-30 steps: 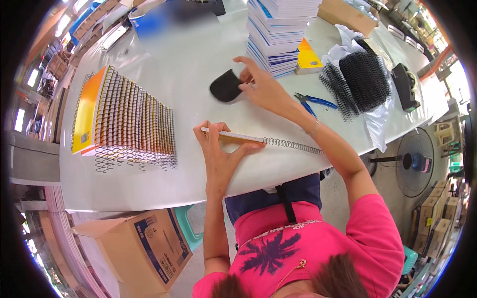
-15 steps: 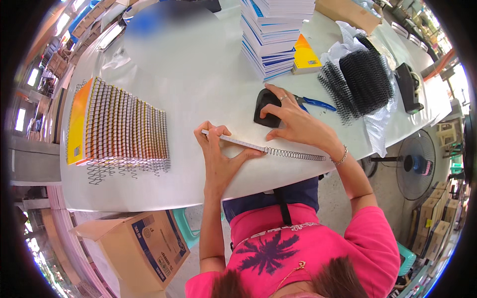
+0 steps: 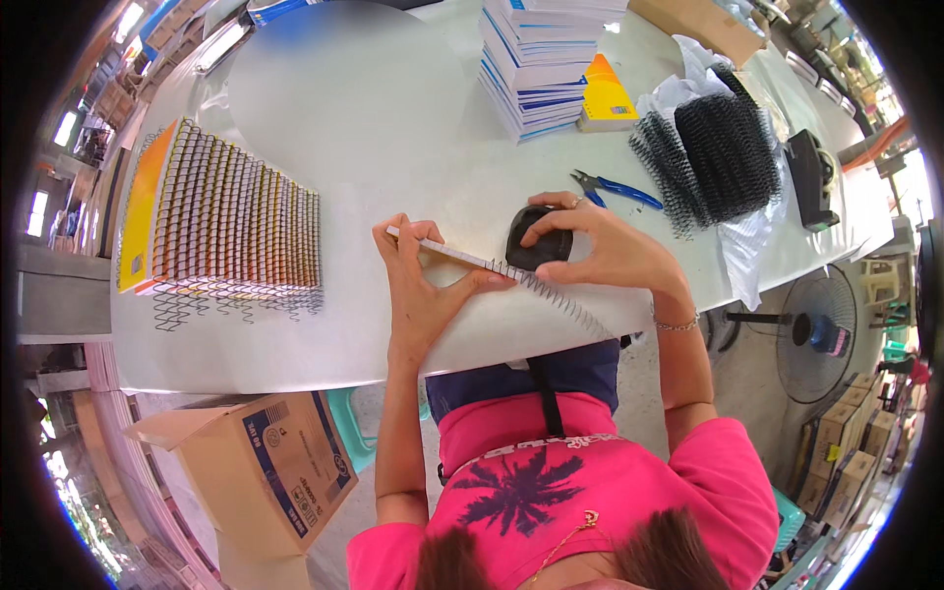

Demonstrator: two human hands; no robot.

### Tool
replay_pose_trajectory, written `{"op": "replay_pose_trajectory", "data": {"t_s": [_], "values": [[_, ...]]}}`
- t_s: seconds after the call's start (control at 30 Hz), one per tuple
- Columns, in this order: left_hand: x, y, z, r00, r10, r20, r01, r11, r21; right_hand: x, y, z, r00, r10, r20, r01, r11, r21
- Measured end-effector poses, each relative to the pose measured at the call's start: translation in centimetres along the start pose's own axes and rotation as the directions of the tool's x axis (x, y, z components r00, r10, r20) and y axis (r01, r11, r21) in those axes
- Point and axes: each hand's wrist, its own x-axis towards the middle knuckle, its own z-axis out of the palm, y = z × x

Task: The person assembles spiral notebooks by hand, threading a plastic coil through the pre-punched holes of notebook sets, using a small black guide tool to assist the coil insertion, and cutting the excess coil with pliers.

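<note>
My left hand [image 3: 423, 295] pinches a thin notebook [image 3: 452, 253] seen edge-on, its fingers at the far end and its thumb along the near side. A dark wire coil [image 3: 565, 298] runs through the notebook's edge near my left thumb. Its loose end trails toward the table's front edge and looks blurred. My right hand [image 3: 619, 246] curls its fingers over a black rounded block [image 3: 541, 239], whose exact kind I cannot make out. The thumb lies close above the coil. Beyond that hand rest blue-handled cutting pliers [image 3: 619, 191].
Coil-bound yellow-orange notebooks [image 3: 221, 221] stand at left. A tall stack of books [image 3: 541, 74] rises at the back, beside a yellow book [image 3: 608, 98]. Black coils [image 3: 723, 157] lie on white wrapping at right, near a black hole punch-like tool [image 3: 811, 182]. A carton [image 3: 270, 472] stands below.
My right hand and the black block have come nearer to me, against the coil. The coil reaches farther along the notebook's edge. The whole view has shifted slightly.
</note>
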Motion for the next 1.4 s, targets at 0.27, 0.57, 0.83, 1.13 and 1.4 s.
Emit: {"op": "replay_pose_trajectory", "data": {"t_s": [0.27, 0.57, 0.83, 1.13, 1.4], "values": [[0.0, 0.3, -0.5, 0.998, -0.038, 0.051, 0.044, 0.992, -0.119, -0.8, -1.8, 1.1, 0.997, -0.051, -0.053, 0.05, 0.999, -0.017], [-0.1, -0.6, -0.3, 0.973, -0.198, 0.119, 0.226, 0.92, -0.321, 0.3, -0.9, 2.1, 0.924, 0.174, -0.341, -0.227, 0.966, -0.122], [0.1, -1.0, -0.2, 0.988, -0.135, 0.069, 0.151, 0.932, -0.33, -0.9, -0.3, 1.8, 0.995, 0.012, -0.098, 0.022, 0.939, 0.343], [0.4, -0.7, -0.1, 0.988, -0.125, 0.096, 0.152, 0.91, -0.386, -0.1, 0.2, 2.5, 0.981, 0.1, -0.169, -0.045, 0.952, 0.303], [0.7, -1.5, -0.7, 0.983, -0.118, 0.143, 0.163, 0.921, -0.354, 0.7, -2.3, 4.0, 0.956, 0.047, -0.29, -0.088, 0.988, -0.129]]}}
